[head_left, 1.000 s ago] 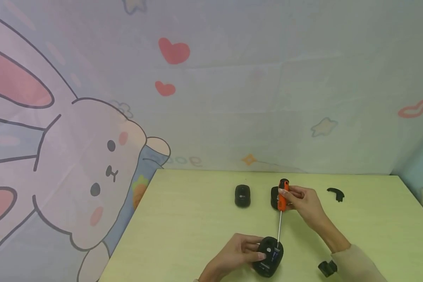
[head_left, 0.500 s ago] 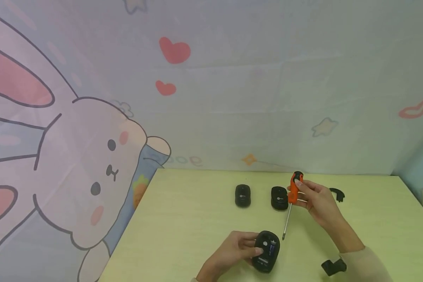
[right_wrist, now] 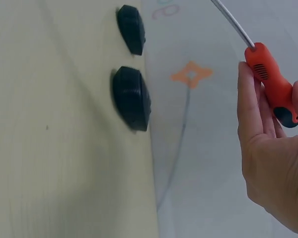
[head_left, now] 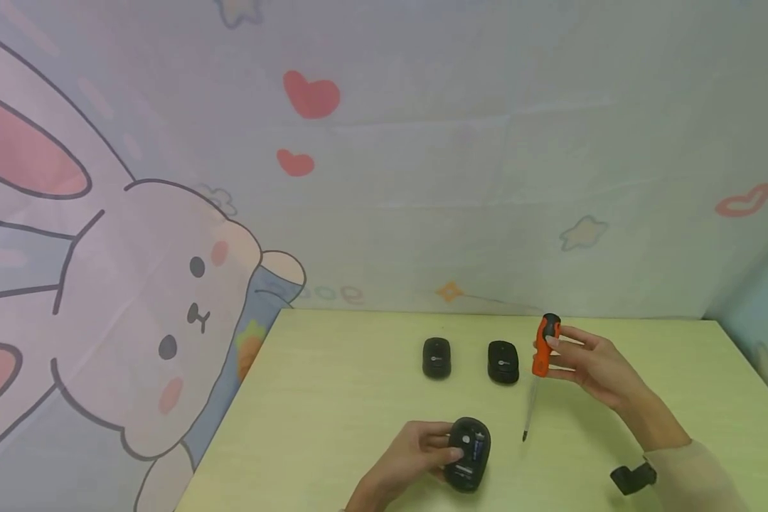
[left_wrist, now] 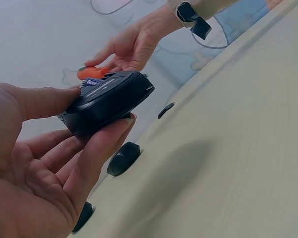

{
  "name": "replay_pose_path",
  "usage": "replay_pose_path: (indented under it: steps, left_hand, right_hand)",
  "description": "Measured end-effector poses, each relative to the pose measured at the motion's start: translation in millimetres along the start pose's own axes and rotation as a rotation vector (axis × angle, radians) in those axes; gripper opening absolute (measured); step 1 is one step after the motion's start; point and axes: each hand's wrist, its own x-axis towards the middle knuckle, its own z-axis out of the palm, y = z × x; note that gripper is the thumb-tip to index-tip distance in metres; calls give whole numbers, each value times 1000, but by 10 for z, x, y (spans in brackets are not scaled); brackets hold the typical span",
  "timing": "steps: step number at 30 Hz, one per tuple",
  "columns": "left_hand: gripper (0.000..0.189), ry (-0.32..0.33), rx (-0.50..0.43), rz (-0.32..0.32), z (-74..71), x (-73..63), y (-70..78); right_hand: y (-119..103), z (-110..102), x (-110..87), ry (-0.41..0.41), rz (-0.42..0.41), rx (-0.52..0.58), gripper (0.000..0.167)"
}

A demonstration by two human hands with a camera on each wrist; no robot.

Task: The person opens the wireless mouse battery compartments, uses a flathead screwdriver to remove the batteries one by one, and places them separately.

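Head view: upturned mouse (head_left: 472,459) raised above the desk (head_left: 333,398), pinched by the left hand (head_left: 409,455), thumb on its underside, fingers beneath.
Screwdriver (head_left: 541,354): right of the upturned mouse and apart from it, tip down, handle pinched in the right hand's (head_left: 598,366) fingers.
Logo mice: one (head_left: 436,358), two (head_left: 503,362), both beyond the upturned mouse.
Mouse shell: probably light, stiff, smooth; best gripped by its sides, clear of the exposed battery (left_wrist: 92,83).
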Motion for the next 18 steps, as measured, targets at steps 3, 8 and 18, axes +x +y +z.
replay_pose_path:
  steps: [3, 8, 18]
  left_hand:
    - [43, 7, -8, -3, -33, -13, -19]
    - [43, 13, -23, -5, -70, -27, -36]
    - [43, -4, -31, -26, -97, -37, -48]
  right_hand:
    - [13, -96, 1, -26, 32, 28, 33]
    - [40, -272, 16, -16, 84, 14, 28]
    - [80, -539, -4, 41, 159, -19, 27]
